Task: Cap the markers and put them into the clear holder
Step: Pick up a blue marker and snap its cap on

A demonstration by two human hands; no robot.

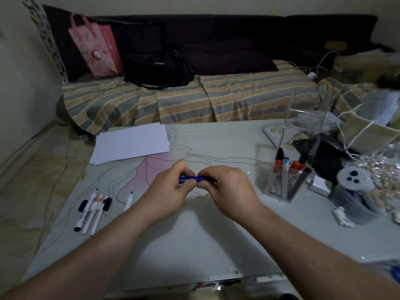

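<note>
A blue marker (190,178) lies level between my two hands above the middle of the table. My left hand (171,191) grips its left part and my right hand (229,189) closes over its right end; the cap join is hidden by my fingers. At the left front, three uncapped white markers (91,211) lie side by side with two loose black caps (83,205) (107,203) beside them. One more uncapped marker (128,201) lies just to their right. The clear holder (285,185) stands at the right with several capped markers inside.
White paper sheets (132,142) lie at the table's far left. The right side is crowded: a white controller (355,182), a white charger (320,185), a dark box (324,156), a clear bag, a small white figure (343,216). A striped sofa stands behind the table.
</note>
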